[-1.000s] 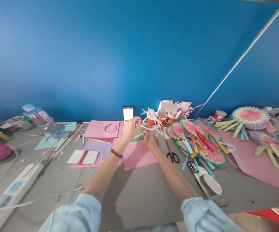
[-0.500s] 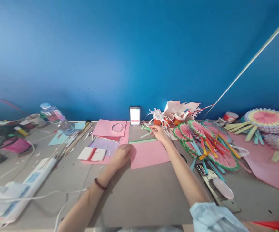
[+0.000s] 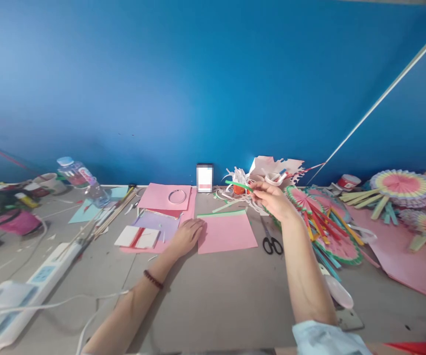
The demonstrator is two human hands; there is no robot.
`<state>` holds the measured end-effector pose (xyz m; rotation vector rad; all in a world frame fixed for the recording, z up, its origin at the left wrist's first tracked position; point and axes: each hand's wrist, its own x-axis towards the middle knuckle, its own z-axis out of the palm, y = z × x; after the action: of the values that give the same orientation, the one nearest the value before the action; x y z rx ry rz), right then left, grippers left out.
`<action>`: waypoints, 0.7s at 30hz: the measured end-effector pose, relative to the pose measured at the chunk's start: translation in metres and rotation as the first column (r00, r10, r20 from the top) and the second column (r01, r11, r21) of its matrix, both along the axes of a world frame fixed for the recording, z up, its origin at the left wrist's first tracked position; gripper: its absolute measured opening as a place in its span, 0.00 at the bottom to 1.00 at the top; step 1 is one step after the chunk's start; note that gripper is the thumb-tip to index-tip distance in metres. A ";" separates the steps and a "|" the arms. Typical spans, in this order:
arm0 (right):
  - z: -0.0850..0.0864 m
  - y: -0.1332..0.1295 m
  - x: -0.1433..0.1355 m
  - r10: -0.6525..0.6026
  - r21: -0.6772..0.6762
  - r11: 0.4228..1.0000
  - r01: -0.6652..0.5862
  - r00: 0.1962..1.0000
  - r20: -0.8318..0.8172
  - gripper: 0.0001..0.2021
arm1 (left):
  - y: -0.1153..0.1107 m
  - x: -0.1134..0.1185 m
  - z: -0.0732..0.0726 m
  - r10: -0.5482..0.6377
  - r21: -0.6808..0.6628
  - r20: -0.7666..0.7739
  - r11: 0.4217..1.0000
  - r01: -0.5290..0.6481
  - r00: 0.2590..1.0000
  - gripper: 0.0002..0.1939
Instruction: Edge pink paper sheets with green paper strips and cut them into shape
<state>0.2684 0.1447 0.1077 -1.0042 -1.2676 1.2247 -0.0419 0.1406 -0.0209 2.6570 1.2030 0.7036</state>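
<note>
Bangle-like ring lies on pink paper beyond the left hand, which rests palm down, fingers together, apparently empty. Its fingertips meet the near pink sheet, seemingly to steady it. Beyond that hand, phone stands upright, probably for viewing. Green strip is pinched at one end by the right hand, raised, perhaps keeping the strip clear. Scissors lie nearer than that hand, loops toward the person, likely for easy reach.
</note>
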 end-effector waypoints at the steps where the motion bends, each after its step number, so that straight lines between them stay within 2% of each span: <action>1: 0.002 -0.002 -0.001 0.008 0.004 1.000 -0.008 1.000 0.029 0.11 | 0.002 0.001 -0.002 -0.003 0.004 -0.004 1.000 0.003 1.000 0.20; 4: 0.006 -0.006 -0.009 0.058 0.014 0.998 -0.061 0.985 0.161 0.10 | 0.006 0.004 -0.001 -0.017 -0.021 -0.016 1.000 0.016 1.000 0.21; 6: 0.007 -0.009 -0.016 0.128 0.012 0.991 -0.135 0.958 0.257 0.09 | 0.005 0.004 0.005 0.007 -0.070 0.028 0.998 -0.005 1.000 0.21; 9: 0.007 -0.011 -0.028 0.232 -0.020 0.970 -0.241 0.909 0.346 0.08 | -0.001 0.003 0.021 0.086 -0.204 0.239 0.978 -0.036 0.967 0.22; 11: 0.004 -0.010 -0.035 0.275 -0.041 0.959 -0.279 0.889 0.367 0.08 | -0.007 0.004 0.031 0.062 -0.334 0.461 0.936 0.109 0.885 0.22; 13: -0.001 -0.008 -0.039 0.293 -0.057 0.954 -0.294 0.873 0.390 0.08 | -0.014 0.007 0.036 0.038 -0.408 0.695 0.843 0.350 0.718 0.22; 15: -0.008 -0.004 -0.042 0.304 -0.073 0.950 -0.302 0.853 0.425 0.07 | -0.020 0.012 0.036 0.108 -0.426 0.816 0.776 0.465 0.568 0.22; 17: -0.016 -0.001 -0.044 0.327 -0.099 0.943 -0.319 0.822 0.466 0.07 | -0.025 0.017 0.034 0.225 -0.476 0.831 0.760 0.442 0.508 0.20; 21: -0.024 0.002 -0.047 0.361 -0.138 0.929 -0.344 0.757 0.544 0.08 | -0.031 0.024 0.029 0.420 -0.585 0.783 0.749 0.312 0.459 0.13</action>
<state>0.2216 0.1462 0.0840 -1.2389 -1.9839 1.2732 -0.0176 0.1093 0.0078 1.2386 0.9115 1.1799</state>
